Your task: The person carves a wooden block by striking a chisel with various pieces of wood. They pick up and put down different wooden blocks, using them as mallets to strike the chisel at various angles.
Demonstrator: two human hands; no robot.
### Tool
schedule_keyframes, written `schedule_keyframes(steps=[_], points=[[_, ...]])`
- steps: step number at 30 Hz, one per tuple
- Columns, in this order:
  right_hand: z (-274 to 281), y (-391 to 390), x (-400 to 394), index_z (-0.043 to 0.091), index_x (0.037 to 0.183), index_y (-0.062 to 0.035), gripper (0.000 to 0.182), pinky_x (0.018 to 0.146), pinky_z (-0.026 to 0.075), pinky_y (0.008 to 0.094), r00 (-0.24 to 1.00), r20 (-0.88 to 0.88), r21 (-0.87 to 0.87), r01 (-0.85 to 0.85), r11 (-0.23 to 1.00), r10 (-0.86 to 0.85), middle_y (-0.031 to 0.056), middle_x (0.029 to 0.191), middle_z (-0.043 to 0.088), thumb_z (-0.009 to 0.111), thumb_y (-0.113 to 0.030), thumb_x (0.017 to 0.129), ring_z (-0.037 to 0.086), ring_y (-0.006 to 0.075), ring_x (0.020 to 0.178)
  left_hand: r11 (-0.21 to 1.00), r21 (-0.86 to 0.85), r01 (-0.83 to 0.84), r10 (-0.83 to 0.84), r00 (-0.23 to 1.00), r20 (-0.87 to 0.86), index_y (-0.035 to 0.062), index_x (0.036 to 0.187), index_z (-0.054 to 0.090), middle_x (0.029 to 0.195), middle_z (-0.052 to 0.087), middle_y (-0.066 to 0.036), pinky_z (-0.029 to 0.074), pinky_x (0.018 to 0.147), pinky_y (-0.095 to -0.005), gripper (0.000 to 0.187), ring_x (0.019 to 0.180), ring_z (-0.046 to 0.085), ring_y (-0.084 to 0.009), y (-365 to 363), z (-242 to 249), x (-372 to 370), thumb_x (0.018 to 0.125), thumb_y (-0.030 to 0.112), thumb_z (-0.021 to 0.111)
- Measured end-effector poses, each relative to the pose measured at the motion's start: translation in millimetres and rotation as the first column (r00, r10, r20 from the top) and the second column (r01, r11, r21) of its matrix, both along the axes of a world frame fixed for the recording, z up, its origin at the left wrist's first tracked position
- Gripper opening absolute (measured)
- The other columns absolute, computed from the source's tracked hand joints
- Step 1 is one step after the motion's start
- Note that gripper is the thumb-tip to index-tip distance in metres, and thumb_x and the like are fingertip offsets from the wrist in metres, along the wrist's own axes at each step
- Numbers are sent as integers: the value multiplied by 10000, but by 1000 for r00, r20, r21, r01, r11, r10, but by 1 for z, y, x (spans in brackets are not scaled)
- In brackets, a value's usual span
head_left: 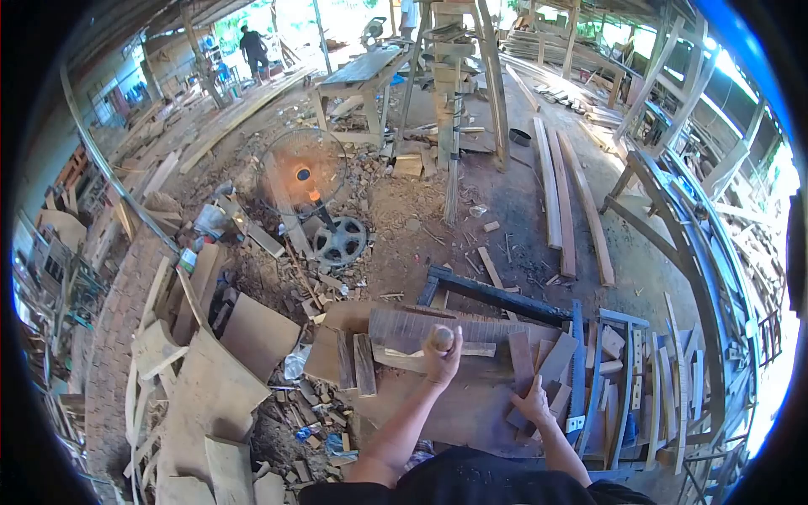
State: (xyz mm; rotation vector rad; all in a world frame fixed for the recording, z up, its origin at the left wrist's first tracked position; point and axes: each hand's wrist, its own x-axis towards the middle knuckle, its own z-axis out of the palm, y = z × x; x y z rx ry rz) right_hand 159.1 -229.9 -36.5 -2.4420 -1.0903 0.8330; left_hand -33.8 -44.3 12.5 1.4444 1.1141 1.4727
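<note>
My left hand (446, 364) grips a round knob (441, 338); my right hand (532, 404), hold unclear, touches piled blocks (557, 358) an uneven push could topple.

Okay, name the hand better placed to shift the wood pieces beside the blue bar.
Right, I'd judge: the right hand already touches those wood pieces, while the left hand grips a round-ended object farther away.

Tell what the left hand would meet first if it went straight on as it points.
The left hand would likely meet the ridged board, unless it passes above; the height is unclear.
</note>
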Motion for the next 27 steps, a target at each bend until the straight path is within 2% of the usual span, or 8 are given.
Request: schedule_keyframes(steps=[7,11,15,20,22,24,26,27], points=[[-28,3,-5,195,1396,44,960,967,442,447,982,-78,-38,169,985,-171,356,1166,540,752,-315,700,547,459,1108,989,119,84,-89,995,37,63,768,495,618,529,-89,404,512,-343,220,521,504,-213,2,18,1,827,93,705],[20,17,-32,268,1292,15,821,910,469,465,975,-59,-95,208,973,-214,335,1079,581,740,-293,695,590,454,1024,968,220,122,-127,992,9,63,801,482,622,518,-114,403,517,-351,232,523,501,-276,4,14,0,799,73,714],[-14,12,-20,280,1261,14,789,872,487,465,978,149,-15,152,988,-149,314,1020,602,736,-289,693,620,427,959,974,-7,227,-227,974,22,77,816,508,721,564,-151,449,576,-392,195,675,593,-365,2,15,-4,763,94,695],[2,20,-22,315,1260,3,807,847,493,452,975,-106,-31,193,981,-195,264,1007,610,741,-371,685,627,382,953,982,-65,180,-169,974,149,76,826,542,717,589,-157,458,587,-389,214,666,604,-345,1,20,9,819,226,695],[-54,5,3,381,1219,5,765,842,489,451,988,-55,72,147,987,-143,242,1016,614,743,-404,683,625,380,951,992,-7,123,-122,990,71,62,820,542,697,612,-62,469,580,-292,217,611,563,-143,-2,35,8,816,144,743],[-19,13,-17,423,1149,24,698,730,522,423,957,-146,8,256,967,-253,235,946,631,762,-362,677,652,350,839,988,20,150,-151,988,29,71,802,547,682,598,-72,467,561,-317,225,604,574,-148,-1,32,9,808,157,754],[-66,0,4,443,1063,20,594,550,509,376,979,-37,179,204,962,-201,171,800,630,767,-304,684,637,273,636,987,14,163,-163,984,76,84,757,519,689,571,-137,429,552,-409,248,650,597,-338,-1,47,10,757,188,744],[-53,2,-1,443,1063,20,594,550,509,376,978,-33,156,208,966,-206,171,800,630,767,-304,684,637,273,636,986,-9,167,-166,983,79,84,757,519,689,571,-137,429,552,-409,248,650,597,-338,-1,44,13,757,188,744]])
